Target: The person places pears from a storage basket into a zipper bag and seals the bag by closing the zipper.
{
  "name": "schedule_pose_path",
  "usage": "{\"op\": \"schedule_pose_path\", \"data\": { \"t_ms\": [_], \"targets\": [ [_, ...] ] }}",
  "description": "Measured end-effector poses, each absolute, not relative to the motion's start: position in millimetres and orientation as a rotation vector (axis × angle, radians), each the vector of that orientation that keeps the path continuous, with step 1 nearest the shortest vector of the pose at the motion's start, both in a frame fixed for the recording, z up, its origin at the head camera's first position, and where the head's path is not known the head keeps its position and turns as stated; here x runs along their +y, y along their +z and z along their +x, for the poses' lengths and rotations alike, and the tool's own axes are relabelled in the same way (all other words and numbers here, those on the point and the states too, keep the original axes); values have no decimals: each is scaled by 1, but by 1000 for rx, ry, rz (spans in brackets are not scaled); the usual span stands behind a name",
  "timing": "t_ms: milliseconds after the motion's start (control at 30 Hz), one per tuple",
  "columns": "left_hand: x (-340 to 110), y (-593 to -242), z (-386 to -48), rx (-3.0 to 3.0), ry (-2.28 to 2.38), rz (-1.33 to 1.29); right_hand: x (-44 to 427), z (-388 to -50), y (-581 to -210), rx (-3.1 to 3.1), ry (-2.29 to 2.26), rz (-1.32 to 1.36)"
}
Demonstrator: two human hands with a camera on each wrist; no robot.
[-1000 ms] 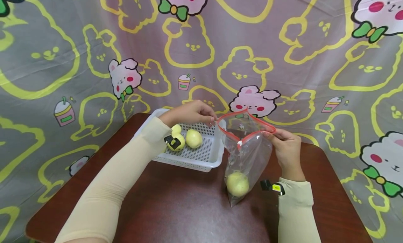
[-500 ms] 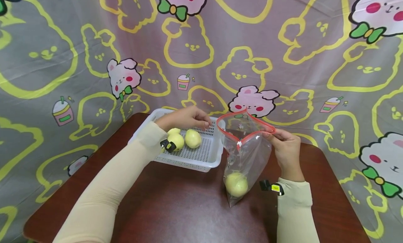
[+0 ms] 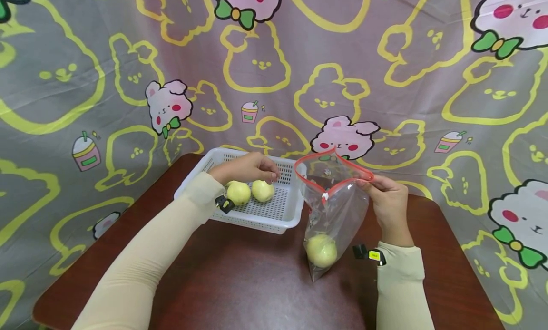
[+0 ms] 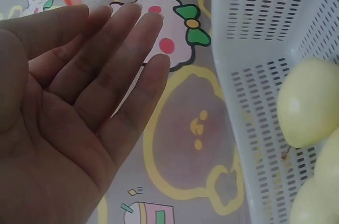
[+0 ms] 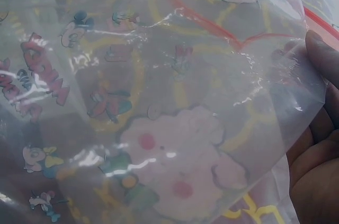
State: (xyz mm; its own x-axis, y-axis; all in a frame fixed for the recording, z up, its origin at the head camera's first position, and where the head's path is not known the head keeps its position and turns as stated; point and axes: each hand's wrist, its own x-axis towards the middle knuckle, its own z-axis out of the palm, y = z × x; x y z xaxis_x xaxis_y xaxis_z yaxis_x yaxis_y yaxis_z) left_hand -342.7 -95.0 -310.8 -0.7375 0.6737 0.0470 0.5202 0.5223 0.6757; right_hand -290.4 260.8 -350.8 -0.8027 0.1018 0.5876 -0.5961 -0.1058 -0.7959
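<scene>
"How is the clear bag gripped?"

"One corner of its red-edged mouth is pinched between the thumb and fingers of the right hand."

"And the left hand?"

"It is held above the white basket, its fingers loosely extended and slightly bent; in the left wrist view the palm is shown, with the basket to one side."

"What is contained in each?"

"In the bag, one pale yellow-green fruit is held near the bottom, while the mouth is spread wide and a white slider is seen at its front. In the perforated basket, at least three like fruits are seen in the left wrist view; any further ones may be hidden."

"So how many of each?"

"One bag, one basket, and at least four fruits can be counted."

"On what surface?"

"The basket is set on a dark reddish-brown table. Whether the bag's lower tip is rested there cannot be told."

"And the room?"

"The table is backed by a grey-pink curtain, printed with yellow outlines, white rabbits and pink cups."
</scene>
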Motion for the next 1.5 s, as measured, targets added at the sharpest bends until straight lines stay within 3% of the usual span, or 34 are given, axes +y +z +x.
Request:
{"op": "schedule_pose_path", "data": {
  "t_ms": [1500],
  "targets": [
    [-108,-358,-398,2625,770,567,260,-293,-350,-1653,2001,586]
  ]
}}
